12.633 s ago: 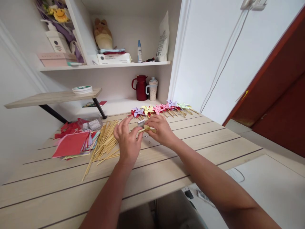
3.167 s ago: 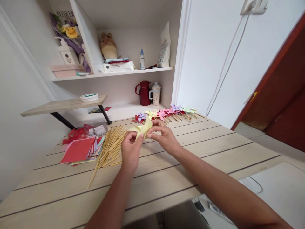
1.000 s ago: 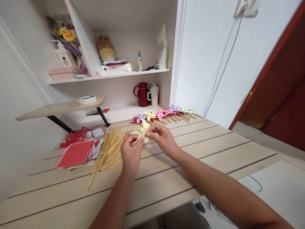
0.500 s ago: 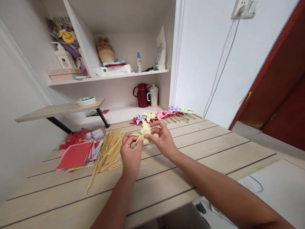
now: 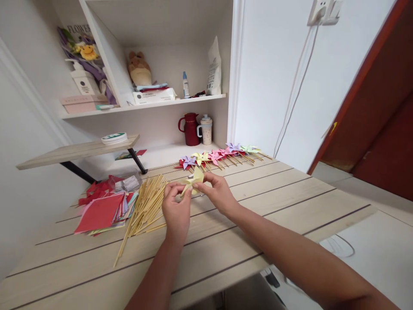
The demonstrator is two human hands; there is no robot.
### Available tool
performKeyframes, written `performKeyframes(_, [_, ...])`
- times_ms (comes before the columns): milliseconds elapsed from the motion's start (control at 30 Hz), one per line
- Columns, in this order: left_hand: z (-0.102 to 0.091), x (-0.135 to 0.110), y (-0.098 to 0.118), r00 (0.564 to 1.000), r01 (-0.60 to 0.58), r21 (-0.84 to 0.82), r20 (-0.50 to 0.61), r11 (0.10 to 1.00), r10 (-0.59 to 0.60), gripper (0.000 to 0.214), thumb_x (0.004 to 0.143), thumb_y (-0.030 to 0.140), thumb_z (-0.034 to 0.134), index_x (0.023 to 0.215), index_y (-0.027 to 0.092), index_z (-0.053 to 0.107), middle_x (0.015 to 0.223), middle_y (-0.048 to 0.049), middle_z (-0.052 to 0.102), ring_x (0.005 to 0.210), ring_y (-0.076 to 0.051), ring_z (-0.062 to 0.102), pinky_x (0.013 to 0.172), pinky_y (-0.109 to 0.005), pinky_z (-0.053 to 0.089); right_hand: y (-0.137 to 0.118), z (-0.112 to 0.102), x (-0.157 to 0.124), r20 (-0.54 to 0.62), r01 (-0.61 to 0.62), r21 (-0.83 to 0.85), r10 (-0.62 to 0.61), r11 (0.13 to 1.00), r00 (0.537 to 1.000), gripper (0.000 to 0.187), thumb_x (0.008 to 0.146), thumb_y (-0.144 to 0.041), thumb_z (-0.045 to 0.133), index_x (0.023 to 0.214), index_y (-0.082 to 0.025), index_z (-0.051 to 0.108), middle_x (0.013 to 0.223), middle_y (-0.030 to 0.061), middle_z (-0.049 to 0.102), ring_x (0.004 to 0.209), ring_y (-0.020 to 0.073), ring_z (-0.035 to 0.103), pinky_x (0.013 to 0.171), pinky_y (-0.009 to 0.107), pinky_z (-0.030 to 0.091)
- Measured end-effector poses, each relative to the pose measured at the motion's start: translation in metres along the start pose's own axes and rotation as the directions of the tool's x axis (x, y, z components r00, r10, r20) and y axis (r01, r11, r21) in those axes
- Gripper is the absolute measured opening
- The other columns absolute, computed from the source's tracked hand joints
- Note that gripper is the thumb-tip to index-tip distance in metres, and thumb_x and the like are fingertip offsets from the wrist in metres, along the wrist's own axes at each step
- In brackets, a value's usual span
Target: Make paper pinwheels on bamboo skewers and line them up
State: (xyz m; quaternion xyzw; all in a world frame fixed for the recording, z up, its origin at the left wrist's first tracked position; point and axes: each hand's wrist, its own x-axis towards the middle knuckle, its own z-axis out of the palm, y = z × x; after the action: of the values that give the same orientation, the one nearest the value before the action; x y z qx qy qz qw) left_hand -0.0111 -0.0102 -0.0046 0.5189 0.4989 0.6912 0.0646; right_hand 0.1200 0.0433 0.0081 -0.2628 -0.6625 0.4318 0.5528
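Two hands [image 5: 177, 209] [image 5: 220, 194], one held pinwheel [image 5: 198, 175], one jug [image 5: 191, 130], one mug [image 5: 207, 130]

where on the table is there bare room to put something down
The widest bare stretch of table lies right of the right hand, between the pinwheel row and the right forearm. Another is front left, between the paper stack and the near edge, left of the left forearm. Crowded: back left, paper stack beside sticks, and along the pinwheel row.

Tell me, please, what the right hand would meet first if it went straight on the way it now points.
The right hand would first meet the yellow paper pinwheel, which it holds; just beyond, the left hand is probably next, though depth is hard to judge.
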Motion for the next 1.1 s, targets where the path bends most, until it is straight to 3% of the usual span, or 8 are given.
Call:
performKeyframes(300, [0.003,-0.002,0.006,0.992,-0.112,0.043,-0.052,0.993,0.114,0.014,0.081,0.021,0.071,0.068,0.022,0.065,0.087,-0.0026,0.060,0.088,-0.018,0.061,0.083,-0.032,0.051,-0.001,-0.001,-0.003,-0.010,0.084,-0.141,-0.086,0.986,0.996,0.018,0.084,-0.035,0.068,0.074,-0.021,0.064,0.076,0.0007,0.065,0.075,0.0183,0.055,0.074,0.031,0.042])
performKeyframes(567, [0.002,0.000,0.001,0.998,0.061,-0.032,0.016,0.998,-0.060,0.007,0.081,0.028,0.074,0.078,0.022,0.074,0.092,-0.0033,0.061,0.092,-0.019,0.061,0.087,-0.032,0.049,0.009,0.001,-0.001,-0.022,-0.013,0.014,0.014,1.000,1.000,0.023,0.079,-0.039,0.074,0.072,-0.020,0.063,0.076,0.0002,0.063,0.074,0.0171,0.054,0.072,0.031,0.043])
performKeyframes(1100, [0.005,0.000,-0.002,0.994,0.090,-0.013,-0.059,0.996,-0.091,0.006,0.078,0.027,0.076,0.076,0.022,0.074,0.093,-0.0024,0.060,0.093,-0.018,0.061,0.089,-0.031,0.049,0.012,0.003,-0.001,0.018,-0.037,0.094,0.036,0.995,0.999,0.034,0.080,-0.051,0.075,0.071,-0.020,0.064,0.070,-0.0015,0.058,0.070,0.0155,0.051,0.070,0.030,0.043])
